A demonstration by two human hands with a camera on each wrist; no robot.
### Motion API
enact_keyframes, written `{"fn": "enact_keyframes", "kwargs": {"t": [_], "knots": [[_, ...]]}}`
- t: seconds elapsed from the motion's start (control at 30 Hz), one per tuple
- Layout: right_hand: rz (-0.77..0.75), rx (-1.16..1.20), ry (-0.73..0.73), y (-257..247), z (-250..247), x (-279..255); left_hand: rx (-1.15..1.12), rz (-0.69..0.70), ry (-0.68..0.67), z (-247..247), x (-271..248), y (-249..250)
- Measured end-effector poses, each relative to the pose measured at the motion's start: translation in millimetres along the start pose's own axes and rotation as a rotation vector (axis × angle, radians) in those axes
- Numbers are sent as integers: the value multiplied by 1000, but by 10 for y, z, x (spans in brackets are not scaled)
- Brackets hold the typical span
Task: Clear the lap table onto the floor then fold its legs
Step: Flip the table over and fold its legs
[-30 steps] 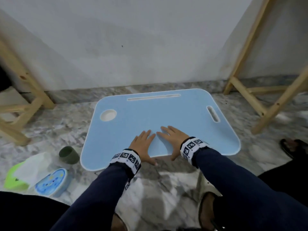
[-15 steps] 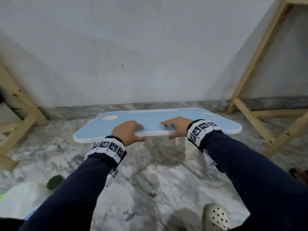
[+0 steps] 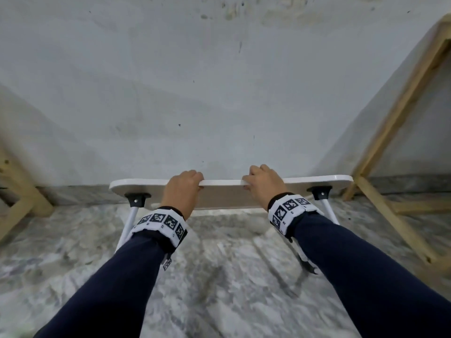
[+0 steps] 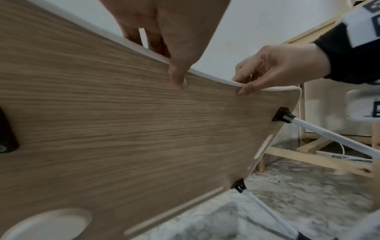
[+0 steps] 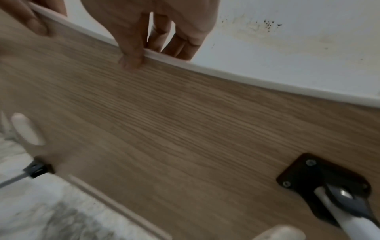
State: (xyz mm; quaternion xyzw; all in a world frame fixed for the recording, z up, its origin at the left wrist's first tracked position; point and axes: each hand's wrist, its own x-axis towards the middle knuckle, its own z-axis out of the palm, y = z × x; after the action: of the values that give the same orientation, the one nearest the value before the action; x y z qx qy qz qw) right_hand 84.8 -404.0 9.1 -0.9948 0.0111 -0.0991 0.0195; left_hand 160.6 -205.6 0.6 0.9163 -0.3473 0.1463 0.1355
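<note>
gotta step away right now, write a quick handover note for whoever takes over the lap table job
Left hand: grips the near edge of the lap table, fingers over the top, thumb on the wood-grain underside.
Right hand: grips the same edge further right, same hold.
Table: tipped up on its far side, underside facing the person. White legs not folded; they stick out from the black hinge brackets.
Done: no item shows on the table; the cleared things are out of view, so their place on the floor cannot be confirmed.
Left: steady the table, then fold both leg pairs flat against the underside.
</note>
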Motion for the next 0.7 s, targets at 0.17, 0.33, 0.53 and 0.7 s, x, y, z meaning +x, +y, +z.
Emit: {"fn": "enact_keyframes", "kwargs": {"t": [0.17,0.33,0.53,0.7], "knots": [[7,-32,-113,-71,-54,-109,16,19,-16,20,-163,14],[18,7,-165,-133,-42,-428,-30,-5,-63,-20,-453,110],[117,152,-135,-185,66,-790,-150,-49,3,-143,-896,240],[224,291,-147,-177,78,-807,-203,-233,78,-332,-1471,-124]]}}
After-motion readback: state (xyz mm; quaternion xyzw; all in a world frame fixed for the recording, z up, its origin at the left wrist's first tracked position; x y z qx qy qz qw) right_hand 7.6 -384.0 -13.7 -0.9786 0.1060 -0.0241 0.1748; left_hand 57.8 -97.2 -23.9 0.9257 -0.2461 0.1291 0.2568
